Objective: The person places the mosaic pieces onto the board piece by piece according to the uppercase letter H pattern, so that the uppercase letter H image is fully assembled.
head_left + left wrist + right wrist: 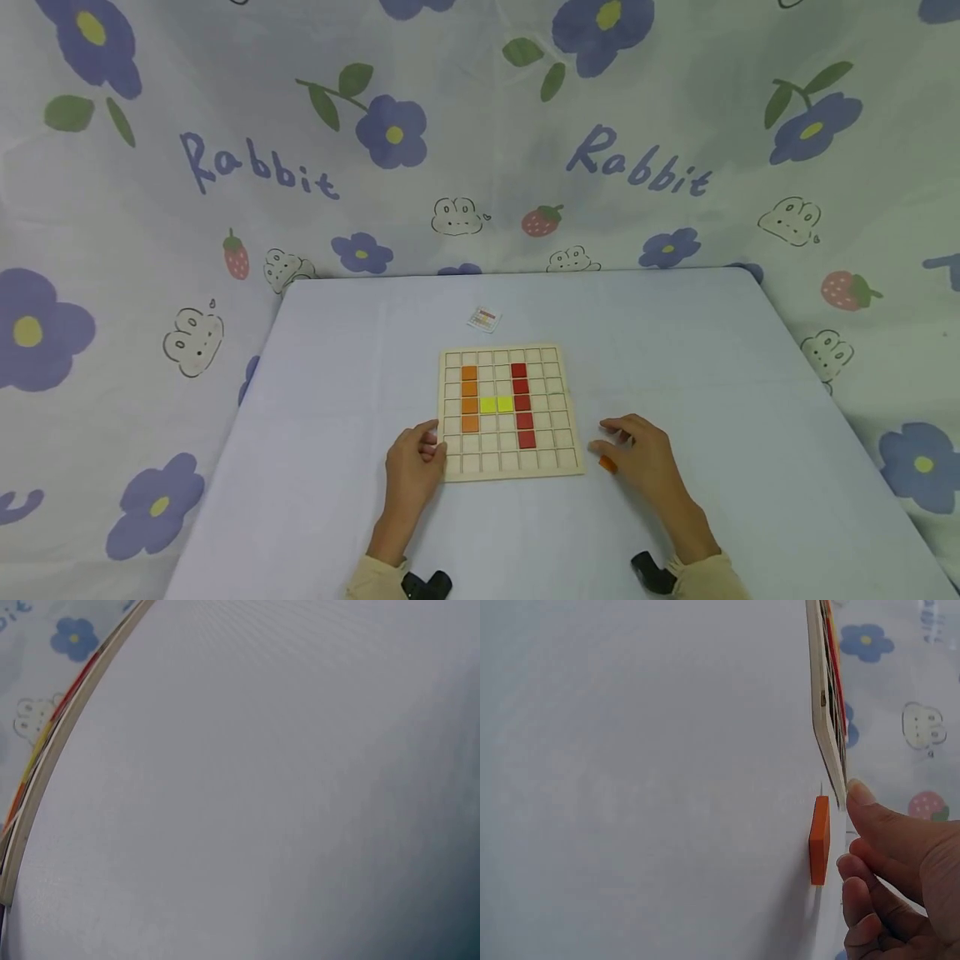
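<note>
A square wooden grid board [551,417] lies on the table, bearing a column of orange tiles [469,400], two yellow tiles [497,405] and a column of red tiles [522,404]. At its left edge is my left hand [415,467], thumb and fingertips touching the rim, fingers loosely bent. My right hand [651,462] hovers right of the board with thumb and fingers apart. Just below its fingertips is a loose orange tile [820,840], separate from them in the right wrist view. The left wrist view shows the board's edge [45,772] but not the hand.
Behind the board lies a small printed card [484,319] with a coloured pattern. White cloth covers the table [337,358]. A patterned curtain [480,167] hangs behind and at both sides. Each wrist wears a black device [427,585].
</note>
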{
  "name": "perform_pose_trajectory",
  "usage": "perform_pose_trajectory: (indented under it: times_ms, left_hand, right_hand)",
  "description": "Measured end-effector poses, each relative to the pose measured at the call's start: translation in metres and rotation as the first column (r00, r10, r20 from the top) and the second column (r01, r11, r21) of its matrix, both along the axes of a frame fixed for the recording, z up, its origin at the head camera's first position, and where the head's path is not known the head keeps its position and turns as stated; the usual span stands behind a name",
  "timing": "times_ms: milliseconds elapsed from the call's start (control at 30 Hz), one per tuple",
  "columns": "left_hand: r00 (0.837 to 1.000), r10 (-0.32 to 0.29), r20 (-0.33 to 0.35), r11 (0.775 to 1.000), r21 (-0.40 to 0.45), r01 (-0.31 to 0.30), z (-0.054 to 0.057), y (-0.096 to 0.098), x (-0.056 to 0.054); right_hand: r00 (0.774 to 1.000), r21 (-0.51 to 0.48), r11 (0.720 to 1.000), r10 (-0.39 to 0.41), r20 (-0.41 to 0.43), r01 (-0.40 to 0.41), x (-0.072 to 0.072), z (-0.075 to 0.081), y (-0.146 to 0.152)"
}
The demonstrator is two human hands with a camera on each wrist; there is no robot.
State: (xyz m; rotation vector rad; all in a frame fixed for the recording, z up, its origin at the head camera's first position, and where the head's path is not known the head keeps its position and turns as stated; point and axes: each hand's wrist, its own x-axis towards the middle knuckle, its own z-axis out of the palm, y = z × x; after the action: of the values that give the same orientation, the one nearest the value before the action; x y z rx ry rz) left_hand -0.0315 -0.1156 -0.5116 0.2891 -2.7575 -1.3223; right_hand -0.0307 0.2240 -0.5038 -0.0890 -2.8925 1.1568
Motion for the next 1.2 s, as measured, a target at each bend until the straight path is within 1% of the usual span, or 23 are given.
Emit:
perform_pose_trajectory:
  times_ms: [133, 333, 400, 500, 633, 733, 867, 1100, 1200]
  left_hand:
    - [1.000, 0.006, -0.004, 1.000, -0.003, -0.006, 0.004, -0.002, -0.003]
    - [1.000, 0.021, -0.022, 1.000, 0.002, -0.021, 0.009, -0.003, -0.004]
    - [0.999, 0.025, -0.027, 1.000, 0.008, -0.025, 0.009, -0.002, -0.004]
    - [1.000, 0.016, -0.012, 1.000, 0.019, -0.016, 0.008, 0.001, -0.001]
    - [1.000, -0.006, 0.009, 1.000, 0.028, 0.006, 0.005, 0.007, 0.004]
    - [1.000, -0.004, 0.006, 1.000, 0.025, 0.004, 0.005, 0.009, 0.006]
    - [1.000, 0.001, -0.003, 1.000, 0.017, -0.001, 0.007, 0.008, 0.007]
    - [1.000, 0.011, -0.020, 1.000, 0.012, -0.010, 0.010, 0.003, 0.009]
    - [1.000, 0.020, -0.016, 1.000, 0.004, -0.020, 0.011, 0.001, 0.011]
  right_hand:
    - [1.000, 0.006, 1.000, -0.004, 0.016, 0.003, 0.003, 0.003, 0.008]
    - [0.999, 0.053, 0.998, 0.029, 0.028, -0.030, 0.008, 0.005, 0.014]
    - [0.999, 0.054, 0.998, 0.037, 0.024, -0.039, 0.013, 0.006, 0.015]
    - [0.999, 0.069, 0.997, 0.033, 0.028, -0.035, 0.023, 0.007, 0.018]
    - [0.996, 0.096, 0.995, -0.003, 0.091, -0.006, 0.038, 0.007, 0.023]
    - [0.988, 0.117, 0.993, -0.020, 0.156, 0.001, 0.044, 0.007, 0.024]
    - [0.980, 0.123, 0.992, -0.028, 0.195, 0.003, 0.044, 0.010, 0.022]
    - [0.977, 0.102, 0.995, -0.004, 0.215, -0.018, 0.039, 0.010, 0.020]
    - [0.977, 0.089, 0.996, -0.003, 0.215, -0.016, 0.037, 0.010, 0.018]
